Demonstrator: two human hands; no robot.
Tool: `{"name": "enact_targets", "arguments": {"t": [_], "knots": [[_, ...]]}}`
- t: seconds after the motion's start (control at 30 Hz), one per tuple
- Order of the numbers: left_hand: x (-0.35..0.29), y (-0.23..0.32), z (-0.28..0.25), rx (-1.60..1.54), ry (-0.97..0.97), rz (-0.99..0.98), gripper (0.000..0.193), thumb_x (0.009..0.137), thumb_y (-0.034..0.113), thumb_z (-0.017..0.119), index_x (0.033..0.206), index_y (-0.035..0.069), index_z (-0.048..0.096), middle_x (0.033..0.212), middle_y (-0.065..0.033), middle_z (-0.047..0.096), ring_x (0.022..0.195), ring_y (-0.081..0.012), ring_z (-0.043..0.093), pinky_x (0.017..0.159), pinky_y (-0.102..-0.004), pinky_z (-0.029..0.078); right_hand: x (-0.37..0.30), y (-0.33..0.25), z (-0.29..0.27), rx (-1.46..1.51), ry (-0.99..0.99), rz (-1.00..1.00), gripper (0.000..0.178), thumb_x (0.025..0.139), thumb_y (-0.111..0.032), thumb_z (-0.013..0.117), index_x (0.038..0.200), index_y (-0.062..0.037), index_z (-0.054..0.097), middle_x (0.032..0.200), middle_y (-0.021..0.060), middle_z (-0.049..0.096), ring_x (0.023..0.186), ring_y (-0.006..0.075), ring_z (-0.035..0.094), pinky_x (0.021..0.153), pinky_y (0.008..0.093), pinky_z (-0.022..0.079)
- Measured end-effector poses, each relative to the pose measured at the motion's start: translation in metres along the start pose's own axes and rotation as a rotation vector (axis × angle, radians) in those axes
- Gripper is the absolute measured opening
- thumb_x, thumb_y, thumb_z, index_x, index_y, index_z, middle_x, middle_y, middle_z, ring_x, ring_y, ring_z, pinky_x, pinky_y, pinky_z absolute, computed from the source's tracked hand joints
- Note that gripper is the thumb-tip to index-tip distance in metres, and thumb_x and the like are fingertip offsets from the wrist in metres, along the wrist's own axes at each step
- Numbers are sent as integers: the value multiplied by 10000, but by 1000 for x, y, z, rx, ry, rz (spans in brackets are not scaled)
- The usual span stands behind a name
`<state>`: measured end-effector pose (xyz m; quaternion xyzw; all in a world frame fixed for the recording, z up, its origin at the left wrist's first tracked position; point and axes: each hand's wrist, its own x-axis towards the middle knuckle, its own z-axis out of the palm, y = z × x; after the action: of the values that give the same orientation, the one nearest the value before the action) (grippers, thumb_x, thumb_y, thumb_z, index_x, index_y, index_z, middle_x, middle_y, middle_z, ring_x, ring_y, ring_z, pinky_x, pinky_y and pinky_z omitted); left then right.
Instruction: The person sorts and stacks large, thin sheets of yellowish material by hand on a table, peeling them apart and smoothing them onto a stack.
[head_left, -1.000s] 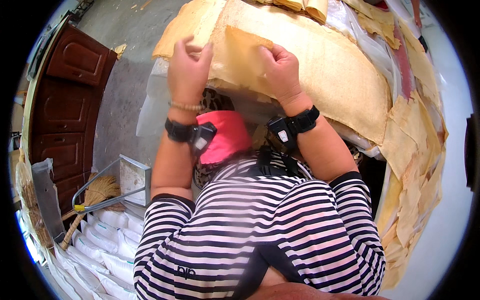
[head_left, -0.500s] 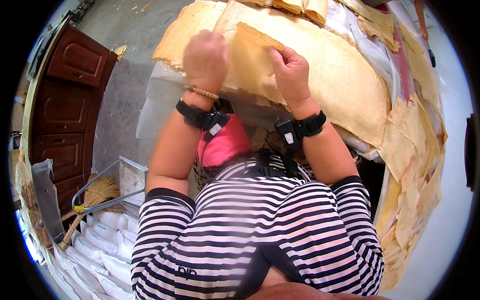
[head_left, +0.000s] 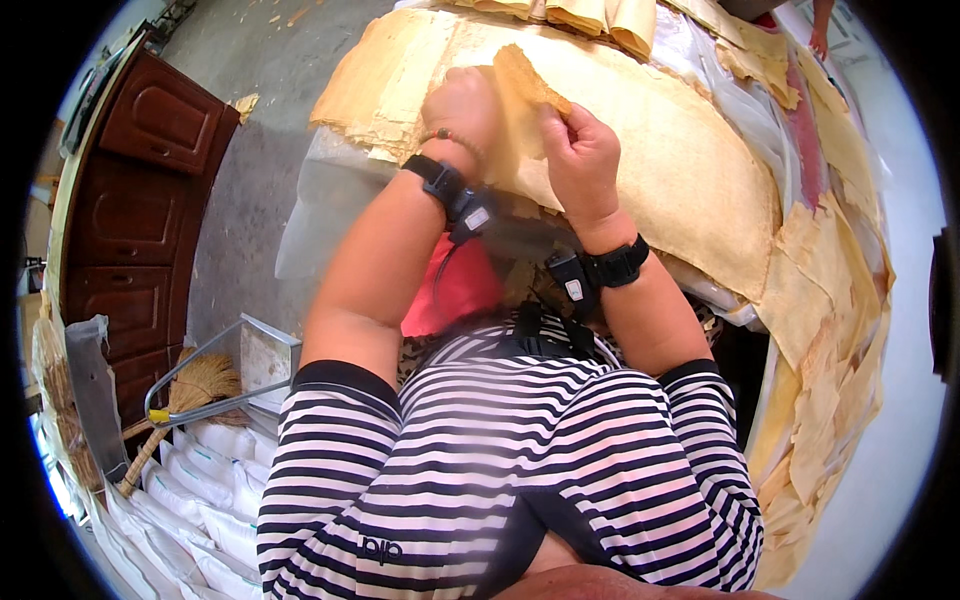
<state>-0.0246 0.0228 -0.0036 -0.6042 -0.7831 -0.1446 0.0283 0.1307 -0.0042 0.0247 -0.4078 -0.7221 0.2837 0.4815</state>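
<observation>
My right hand [head_left: 585, 155] pinches the edge of a thin tan sheet [head_left: 527, 82] with a rough, darker top edge. The sheet hangs down between my two hands, its lower part blurred. Close to its left side is my left hand [head_left: 462, 108], curled into a fist and smeared by motion. Its fingertips are hidden, so what it holds, if anything, does not show. Beneath both hands lies a broad pile of similar tan sheets [head_left: 680, 165], with layered, ragged edges at the left.
Rolled tan sheets [head_left: 590, 12] lie at the far edge, and clear plastic [head_left: 330, 205] hangs down at the left. More loose sheets [head_left: 825, 300] spread along the right. At left stand a dark red cabinet [head_left: 140, 200], a straw broom [head_left: 200, 383] and white sacks [head_left: 215, 475]. Another person's hand [head_left: 820, 40] shows far right.
My left hand has moved right, toward the held sheet. My right hand keeps its pinch and has barely shifted; the sheet's top edge has tilted more steeply. The other person's hand has moved up.
</observation>
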Motion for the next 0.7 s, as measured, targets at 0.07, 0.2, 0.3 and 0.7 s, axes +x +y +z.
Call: {"name": "enact_targets", "arguments": {"t": [0.07,0.2,0.3,0.7], "knots": [[2,4,-1,-22,39,-35,230,968,141,478,1115,13,600,1136,-200,636,853,-338,716,664,-440,585,-3,-4,-3,205,62,21,141,912,-90,644,965,19,714,722,99,662,631,150,590,615,284,484],[8,2,-7,72,-37,104,343,982,147,428,1284,39,551,1245,-174,608,1109,-327,635,875,-434,539,-7,-9,-18,296,91,59,176,949,-87,624,1036,40,709,777,2,659,694,58,567,630,233,475],[9,-11,7,101,2,266,430,992,146,392,1406,92,496,1406,-146,536,1322,-313,497,1059,-444,427,-11,-6,-28,360,180,79,214,991,-116,598,1088,43,702,830,-20,659,732,43,565,650,207,466],[28,-26,15,75,-23,412,476,1022,150,344,1470,257,460,1558,34,430,1440,-185,390,1156,-406,333,1,5,-108,713,663,331,162,973,-195,625,1023,-47,667,977,64,700,847,170,690,700,310,589]]}}
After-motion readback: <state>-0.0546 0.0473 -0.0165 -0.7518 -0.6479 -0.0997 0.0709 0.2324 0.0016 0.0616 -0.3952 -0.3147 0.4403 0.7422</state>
